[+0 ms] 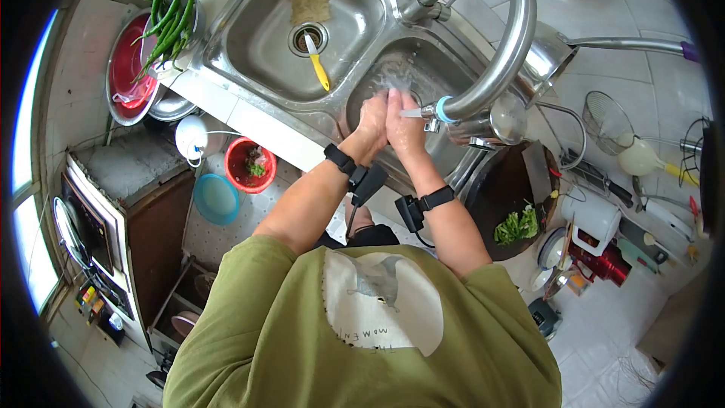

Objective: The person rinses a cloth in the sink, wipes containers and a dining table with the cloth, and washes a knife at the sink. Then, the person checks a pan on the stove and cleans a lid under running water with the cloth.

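My left hand (pixel 373 115) and my right hand (pixel 405 122) are pressed against each other over the right-hand sink basin (pixel 353 106). Both look wet, with fingers stretched toward the far side; some fingertips are hidden. I see no object between them. Beside my right hand is the nozzle of the curved steel faucet (pixel 521 30), with water coming out over the hands. Splashing water (pixel 394 75) shows just beyond my fingers. In the left basin (pixel 257 45), a knife with a yellow handle (pixel 320 75) lies near the drain, below a tan cloth or pad (pixel 311 4).
Green chili peppers (pixel 172 19) fill a container at the left. A red bucket (pixel 250 165) with scraps and a blue basin (pixel 217 199) stand below the counter. At right, a cleaver (pixel 538 174) and chopped greens (pixel 516 225) rest on a round cutting board (pixel 487 208).
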Demonstrator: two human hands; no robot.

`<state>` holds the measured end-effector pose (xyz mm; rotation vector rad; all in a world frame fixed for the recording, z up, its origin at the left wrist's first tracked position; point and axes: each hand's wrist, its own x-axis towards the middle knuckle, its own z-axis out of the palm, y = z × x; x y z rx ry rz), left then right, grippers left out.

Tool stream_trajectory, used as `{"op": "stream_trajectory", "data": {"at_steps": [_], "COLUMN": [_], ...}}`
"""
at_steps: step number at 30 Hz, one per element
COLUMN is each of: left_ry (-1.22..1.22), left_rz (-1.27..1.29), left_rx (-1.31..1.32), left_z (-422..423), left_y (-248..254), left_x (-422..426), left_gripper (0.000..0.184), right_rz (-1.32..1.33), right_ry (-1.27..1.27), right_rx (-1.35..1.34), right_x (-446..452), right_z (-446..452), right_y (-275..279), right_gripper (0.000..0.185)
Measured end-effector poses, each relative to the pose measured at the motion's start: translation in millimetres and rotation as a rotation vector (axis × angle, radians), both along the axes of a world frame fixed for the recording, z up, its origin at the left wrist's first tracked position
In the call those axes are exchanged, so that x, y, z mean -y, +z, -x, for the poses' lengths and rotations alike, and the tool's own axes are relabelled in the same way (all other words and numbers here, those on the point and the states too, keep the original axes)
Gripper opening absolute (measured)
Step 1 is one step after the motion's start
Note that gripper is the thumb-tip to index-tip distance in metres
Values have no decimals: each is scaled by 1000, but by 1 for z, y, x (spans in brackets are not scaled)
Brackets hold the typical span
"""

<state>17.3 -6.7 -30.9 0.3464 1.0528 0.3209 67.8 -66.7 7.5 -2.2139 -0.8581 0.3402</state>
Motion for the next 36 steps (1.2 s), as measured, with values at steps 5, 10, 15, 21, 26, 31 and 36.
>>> {"op": "stream_trajectory", "data": {"at_steps": [5,10,15,21,26,31,36], "left_ry": [-117,-427,-659,-995,-767,-1018,-758], "left_rz": [-331,-559,-1159,-1330,-1155,-1344,-1482], "left_rx": [-194,-306,-370,-396,-313,-311,-13], "left_z": [-6,10,36,42,48,37,74], "left_y": [-23,49,30,52,69,93,60], "left_x": [24,-7,-9,-4,-13,-3,2], "left_gripper": [38,44,36,28,37,37,34], "right_rz": [45,90,34,-496,-195,-192,-292], "right_ry": [22,-103,36,-16,-44,-387,-270], "right_rx": [-279,-540,69,-199,-400,-1603,-1522], "right_x": [11,36,-16,-95,-30,25,25], "right_z": [-17,-89,-130,-153,-148,-37,-31], "right_y": [-3,-41,36,34,34,-1,-40], "right_gripper": [43,37,50,63,54,47,44]}}
